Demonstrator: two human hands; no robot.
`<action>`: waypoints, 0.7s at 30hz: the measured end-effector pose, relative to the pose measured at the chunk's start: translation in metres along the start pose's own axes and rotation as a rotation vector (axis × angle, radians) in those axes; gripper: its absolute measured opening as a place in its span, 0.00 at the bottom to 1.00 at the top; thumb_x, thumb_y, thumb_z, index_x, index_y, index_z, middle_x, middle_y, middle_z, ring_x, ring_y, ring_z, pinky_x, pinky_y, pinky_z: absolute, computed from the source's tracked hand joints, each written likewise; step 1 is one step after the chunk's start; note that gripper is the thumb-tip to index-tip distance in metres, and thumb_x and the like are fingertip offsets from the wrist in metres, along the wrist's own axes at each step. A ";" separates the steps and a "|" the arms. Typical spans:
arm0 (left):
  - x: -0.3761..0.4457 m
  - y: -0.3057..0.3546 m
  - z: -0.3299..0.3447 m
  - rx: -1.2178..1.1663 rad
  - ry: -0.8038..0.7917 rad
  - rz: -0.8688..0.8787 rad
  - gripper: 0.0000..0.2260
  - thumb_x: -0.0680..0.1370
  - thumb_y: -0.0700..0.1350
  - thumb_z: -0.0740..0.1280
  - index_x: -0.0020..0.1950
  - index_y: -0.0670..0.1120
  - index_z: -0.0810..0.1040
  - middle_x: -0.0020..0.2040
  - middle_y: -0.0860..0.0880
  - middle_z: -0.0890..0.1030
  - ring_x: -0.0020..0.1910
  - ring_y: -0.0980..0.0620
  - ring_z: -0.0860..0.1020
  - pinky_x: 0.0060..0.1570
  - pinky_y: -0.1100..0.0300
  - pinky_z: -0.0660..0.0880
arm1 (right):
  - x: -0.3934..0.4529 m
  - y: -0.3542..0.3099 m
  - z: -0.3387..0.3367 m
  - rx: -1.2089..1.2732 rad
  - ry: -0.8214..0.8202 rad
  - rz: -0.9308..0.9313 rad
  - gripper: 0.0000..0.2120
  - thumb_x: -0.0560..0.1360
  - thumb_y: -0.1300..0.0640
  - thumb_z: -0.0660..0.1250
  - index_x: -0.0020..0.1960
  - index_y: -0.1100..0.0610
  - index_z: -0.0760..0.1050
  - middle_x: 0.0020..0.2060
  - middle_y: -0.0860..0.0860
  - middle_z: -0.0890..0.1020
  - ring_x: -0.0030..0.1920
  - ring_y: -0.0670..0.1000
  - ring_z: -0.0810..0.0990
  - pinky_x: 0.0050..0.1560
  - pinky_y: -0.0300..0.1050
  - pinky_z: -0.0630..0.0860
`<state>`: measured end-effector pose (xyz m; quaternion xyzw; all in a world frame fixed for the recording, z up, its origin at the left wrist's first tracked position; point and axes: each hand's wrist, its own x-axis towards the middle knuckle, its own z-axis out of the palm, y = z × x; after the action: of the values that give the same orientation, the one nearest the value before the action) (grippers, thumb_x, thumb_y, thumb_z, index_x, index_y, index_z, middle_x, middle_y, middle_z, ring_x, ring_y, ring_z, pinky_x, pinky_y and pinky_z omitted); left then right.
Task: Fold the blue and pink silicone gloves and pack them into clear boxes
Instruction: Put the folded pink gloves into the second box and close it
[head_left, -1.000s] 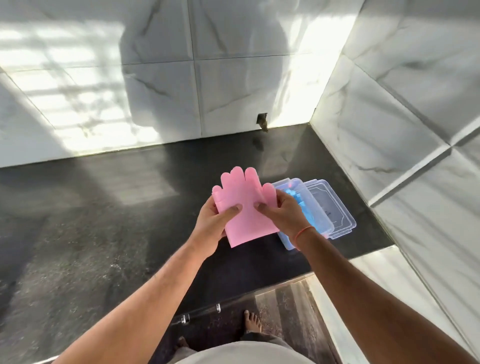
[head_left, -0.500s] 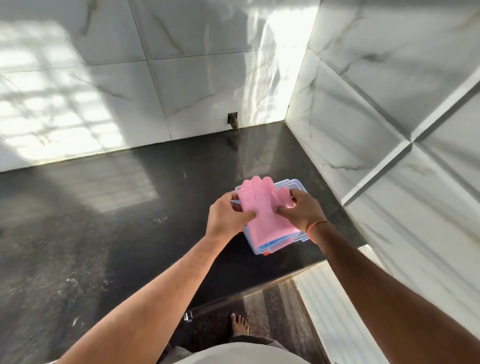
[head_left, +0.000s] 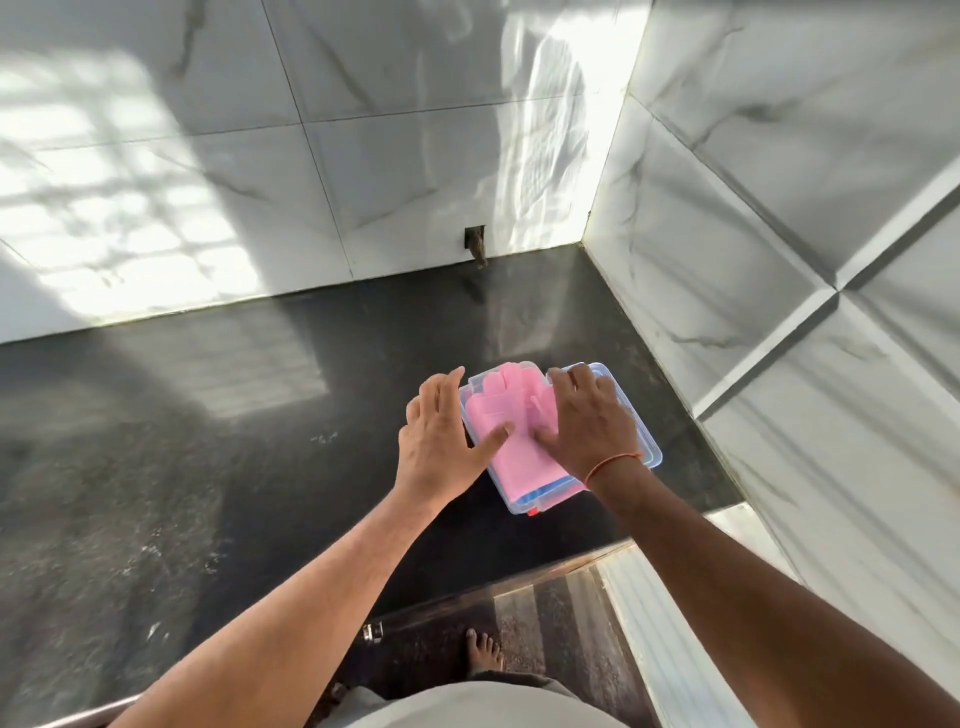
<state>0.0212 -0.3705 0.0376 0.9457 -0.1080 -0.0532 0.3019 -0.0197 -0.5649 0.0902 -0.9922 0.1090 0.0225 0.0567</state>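
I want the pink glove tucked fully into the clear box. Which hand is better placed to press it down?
Probably the right hand: it lies flat across the pink glove inside the clear box. The left hand sits mostly outside the box's left edge, only its thumb touching the glove.

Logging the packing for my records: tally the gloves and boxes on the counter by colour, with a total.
Pink glove: 1, lying in the box under both hands
Blue glove: 1 visible as a blue strip beneath the pink; more could be hidden
Clear box: 1 that I can tell; any lid or second box is not distinguishable
Total: 3
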 end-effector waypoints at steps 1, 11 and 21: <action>0.000 0.000 -0.003 0.032 0.027 0.096 0.39 0.79 0.70 0.66 0.85 0.54 0.59 0.81 0.53 0.64 0.80 0.45 0.65 0.73 0.39 0.70 | -0.002 0.001 -0.003 0.014 0.023 -0.025 0.30 0.81 0.40 0.68 0.77 0.53 0.68 0.69 0.52 0.73 0.67 0.59 0.74 0.67 0.56 0.77; 0.059 0.039 -0.028 0.430 -0.571 0.682 0.33 0.77 0.31 0.62 0.79 0.54 0.76 0.81 0.57 0.70 0.83 0.49 0.64 0.81 0.52 0.65 | -0.036 -0.012 0.002 0.129 -0.138 -0.029 0.32 0.79 0.41 0.72 0.78 0.51 0.68 0.65 0.53 0.80 0.60 0.58 0.83 0.64 0.53 0.79; 0.081 0.047 -0.001 0.630 -0.740 0.549 0.35 0.81 0.39 0.68 0.84 0.64 0.67 0.85 0.59 0.61 0.84 0.48 0.63 0.71 0.43 0.77 | -0.013 -0.018 0.032 -0.030 -0.269 -0.049 0.32 0.77 0.47 0.76 0.76 0.56 0.72 0.73 0.54 0.76 0.63 0.58 0.84 0.66 0.52 0.79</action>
<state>0.0918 -0.4264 0.0634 0.8457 -0.4598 -0.2662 -0.0506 -0.0293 -0.5408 0.0613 -0.9833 0.0758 0.1556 0.0563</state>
